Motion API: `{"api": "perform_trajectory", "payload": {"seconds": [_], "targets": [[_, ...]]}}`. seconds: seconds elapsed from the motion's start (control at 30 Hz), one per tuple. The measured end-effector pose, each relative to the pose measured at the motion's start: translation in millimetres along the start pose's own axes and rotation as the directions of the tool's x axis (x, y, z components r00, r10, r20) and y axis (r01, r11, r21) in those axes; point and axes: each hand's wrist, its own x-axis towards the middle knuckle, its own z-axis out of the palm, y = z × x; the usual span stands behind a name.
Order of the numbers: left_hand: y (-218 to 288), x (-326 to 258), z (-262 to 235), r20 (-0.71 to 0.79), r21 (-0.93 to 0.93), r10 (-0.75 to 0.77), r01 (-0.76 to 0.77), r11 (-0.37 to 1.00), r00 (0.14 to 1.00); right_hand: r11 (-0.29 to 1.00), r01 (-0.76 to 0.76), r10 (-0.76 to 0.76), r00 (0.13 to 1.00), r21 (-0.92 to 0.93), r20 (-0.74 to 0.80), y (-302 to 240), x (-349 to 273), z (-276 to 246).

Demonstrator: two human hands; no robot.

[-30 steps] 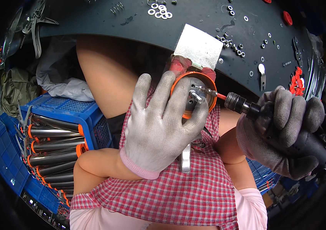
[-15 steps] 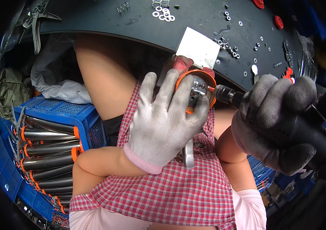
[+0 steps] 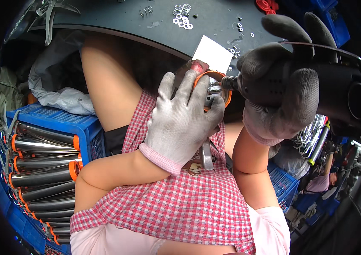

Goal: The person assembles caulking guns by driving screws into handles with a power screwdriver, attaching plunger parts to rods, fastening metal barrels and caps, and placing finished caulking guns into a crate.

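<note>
My left hand [image 3: 184, 117], in a white glove with a pink cuff, lies over an orange-rimmed round part [image 3: 227, 97], fingers across its rim and thumb at its near side. Small metal fittings [image 3: 214, 88] show inside the rim; the fingers hide the rest. My right hand [image 3: 280, 91], in a dirty grey glove, is closed round a black power drill [image 3: 329, 89], with two fingers raised. The drill's chuck [image 3: 231, 83] points left at the fittings, its tip right against them. A metal lever [image 3: 207, 156] sticks out below my left hand.
A dark table [image 3: 116, 17] ahead bears washers [image 3: 183, 22], springs [image 3: 146, 11], small screws and a white plate [image 3: 212, 54]. Locking pliers [image 3: 51, 17] hang over its left edge. On the left, a blue crate [image 3: 61, 117] stands by several orange-ended tubes [image 3: 44, 175]. Another person [image 3: 318, 182] is at far right.
The drill and my right hand have moved left and up, bringing the chuck close to the fittings. Two right fingers have lifted. My left hand keeps its place on the rim.
</note>
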Motion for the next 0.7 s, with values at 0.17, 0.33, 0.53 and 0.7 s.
{"api": "perform_trajectory", "payload": {"seconds": [0.17, 0.33, 0.53, 0.7], "targets": [[0.5, 3.4, -6.6, 0.087, 0.040, 0.032, -0.035, 0.999, 0.996, 0.999, -0.013, 0.010, 0.998, -0.038, -0.060, 2.9, 2.7, 1.4], [2.5, 1.5, -2.9, 0.068, 0.003, -0.015, 0.015, 1.000, 0.998, 0.991, -0.132, 0.134, 0.964, 0.025, -0.229, 0.8, -4.8, 3.3], [2.5, 2.6, -7.9, 0.091, 0.072, 0.008, -0.015, 0.997, 0.996, 0.872, -0.073, 0.013, 0.992, -0.484, -0.127, -4.4, 2.4, 11.7], [3.8, 3.7, -8.2, 0.072, 0.065, -0.015, 0.010, 0.998, 0.997, 0.942, -0.134, 0.096, 0.986, -0.308, -0.138, -5.7, 11.5, 20.4]]}}
